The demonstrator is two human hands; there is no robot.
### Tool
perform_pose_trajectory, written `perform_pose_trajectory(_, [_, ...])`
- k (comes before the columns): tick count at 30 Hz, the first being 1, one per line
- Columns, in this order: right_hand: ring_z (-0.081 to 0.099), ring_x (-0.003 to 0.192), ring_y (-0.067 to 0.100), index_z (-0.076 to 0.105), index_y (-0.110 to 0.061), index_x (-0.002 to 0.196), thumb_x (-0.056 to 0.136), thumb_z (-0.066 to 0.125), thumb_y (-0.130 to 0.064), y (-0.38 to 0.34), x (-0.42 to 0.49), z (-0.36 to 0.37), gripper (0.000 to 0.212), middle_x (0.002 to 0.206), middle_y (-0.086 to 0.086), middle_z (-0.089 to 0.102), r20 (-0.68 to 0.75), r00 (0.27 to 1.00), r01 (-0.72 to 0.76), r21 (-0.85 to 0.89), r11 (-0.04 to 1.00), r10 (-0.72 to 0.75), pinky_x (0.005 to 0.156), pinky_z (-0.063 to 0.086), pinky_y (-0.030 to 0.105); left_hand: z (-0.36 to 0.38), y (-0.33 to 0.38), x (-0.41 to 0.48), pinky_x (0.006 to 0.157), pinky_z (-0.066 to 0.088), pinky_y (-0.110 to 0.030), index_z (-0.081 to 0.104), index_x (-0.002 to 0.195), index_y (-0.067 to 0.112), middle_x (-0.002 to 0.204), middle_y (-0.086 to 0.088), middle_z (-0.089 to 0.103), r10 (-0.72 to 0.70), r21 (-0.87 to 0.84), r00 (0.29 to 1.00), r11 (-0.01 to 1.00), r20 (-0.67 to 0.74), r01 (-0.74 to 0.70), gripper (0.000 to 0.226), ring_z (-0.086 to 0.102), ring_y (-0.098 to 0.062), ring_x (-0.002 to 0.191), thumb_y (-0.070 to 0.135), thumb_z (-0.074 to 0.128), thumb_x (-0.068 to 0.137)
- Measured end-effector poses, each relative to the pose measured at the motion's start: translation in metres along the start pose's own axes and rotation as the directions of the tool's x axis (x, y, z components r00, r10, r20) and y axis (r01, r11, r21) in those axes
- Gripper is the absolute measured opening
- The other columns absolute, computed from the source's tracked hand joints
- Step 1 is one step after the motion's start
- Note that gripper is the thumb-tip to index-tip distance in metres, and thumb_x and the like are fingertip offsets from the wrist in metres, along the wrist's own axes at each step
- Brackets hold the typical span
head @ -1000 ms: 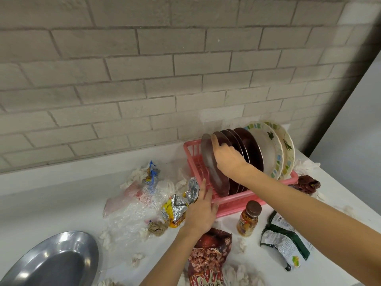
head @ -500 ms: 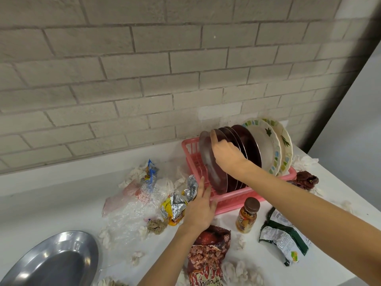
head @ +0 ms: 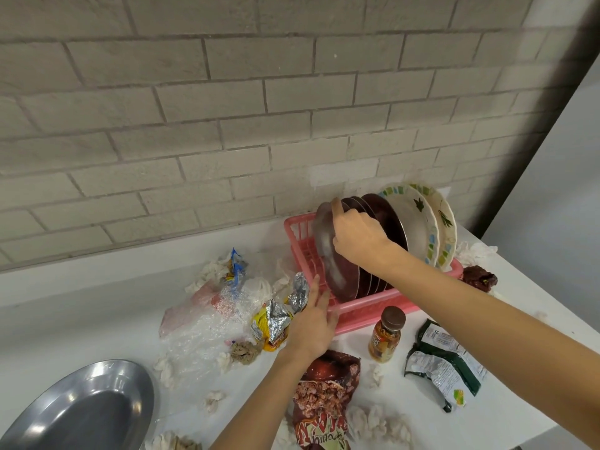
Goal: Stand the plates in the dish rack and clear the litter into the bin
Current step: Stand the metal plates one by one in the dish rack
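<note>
Little has changed in the last second. The left hand still lies flat with its fingers straight, pressed against the near left corner of the dish rack. The right hand still curls over the top edge of the front plate and grips it. Only my view has drifted a little.

At the far left a metal tray sits on the counter. The pink rack stands against the brick wall and holds all the plates on edge: the gripped dark one at its left end, more dark plates packed behind it, then two patterned plates leaning at the right end.

The litter lies loose on the counter around the rack. From the left I see a crumpled plastic bag, a yellow foil wrapper just beside the left hand, a red snack bag, a small bottle standing in front of the rack, a green packet and a dark red wrapper. Tissue scraps are scattered about.

The tray and the snack bag are cut off by the frame's lower edge. The right wrist covers the dark plates, so I cannot count them, and the bottle's label is too blurred to read.
</note>
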State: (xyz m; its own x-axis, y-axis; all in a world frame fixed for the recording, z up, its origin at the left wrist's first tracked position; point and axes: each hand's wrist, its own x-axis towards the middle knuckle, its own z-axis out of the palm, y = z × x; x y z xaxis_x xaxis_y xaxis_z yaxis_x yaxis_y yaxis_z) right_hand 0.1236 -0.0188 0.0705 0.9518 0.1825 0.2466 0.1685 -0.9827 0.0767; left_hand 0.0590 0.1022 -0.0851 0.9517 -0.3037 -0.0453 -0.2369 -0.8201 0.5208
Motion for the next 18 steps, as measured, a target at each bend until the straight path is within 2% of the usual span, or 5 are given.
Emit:
perform_pose_trajectory(5, [0.063,0.089,0.040,0.040,-0.001,0.134,0.089,0.055,-0.017,0.005,-0.006,-0.024,0.050,0.101,0.018,0.063,-0.054,0.998,-0.022,0.074,0.997,0.026,0.055,0.034,0.035,-0.014,0.001,0.001,0.105,0.044,-0.034,0.037,0.149,0.023,0.164,0.012,-0.007,0.000,-0.150,0.997,0.989,0.080,0.012,0.051,0.057,-0.014,0.121,0.040,0.046,0.101])
perform_pose_trajectory(9, [0.064,0.081,0.039,0.053,-0.006,0.112,0.089,0.054,-0.020,-0.004,-0.023,-0.024,0.027,0.089,0.013,0.062,-0.072,0.997,0.050,0.160,0.986,-0.039,0.054,0.035,0.033,-0.029,-0.003,-0.011,0.112,0.032,-0.026,0.051,0.140,0.024,0.161,0.009,0.021,0.038,-0.308,0.999,0.951,0.001,-0.036,0.043,0.044,-0.011,0.134,0.033,0.054,0.098])
perform_pose_trajectory(11, [0.064,0.079,0.037,0.055,-0.009,0.101,0.090,0.054,-0.024,-0.012,-0.033,-0.017,0.020,0.082,0.008,0.058,-0.017,0.997,0.077,0.195,0.978,-0.075,0.056,0.038,0.033,-0.037,-0.008,-0.022,0.104,0.042,-0.022,0.061,0.129,0.021,0.146,0.007,0.045,0.034,-0.422,0.998,0.905,-0.050,-0.052,0.033,0.051,-0.008,0.124,0.025,0.059,0.097])
perform_pose_trajectory(13, [0.064,0.082,0.036,0.058,-0.011,0.102,0.090,0.055,-0.028,-0.019,-0.040,-0.009,0.021,0.088,0.009,0.061,0.072,0.992,0.087,0.244,0.966,-0.107,0.059,0.043,0.034,-0.049,-0.015,-0.036,0.083,0.045,-0.010,0.069,0.113,0.025,0.121,0.012,0.063,-0.023,-0.554,0.995,0.832,-0.102,-0.037,0.021,0.061,-0.002,0.101,0.019,0.062,0.095])
perform_pose_trajectory(18, [0.064,0.081,0.029,0.064,-0.019,0.100,0.088,0.055,-0.028,-0.036,-0.049,0.007,0.017,0.090,0.002,0.063,0.148,0.977,0.085,0.392,0.916,-0.154,0.066,0.048,0.035,-0.080,-0.051,-0.074,0.073,0.051,-0.017,0.075,0.095,0.025,0.094,0.012,0.075,-0.182,-0.644,0.968,0.765,-0.174,0.028,0.017,0.069,-0.009,0.080,0.012,0.063,0.093])
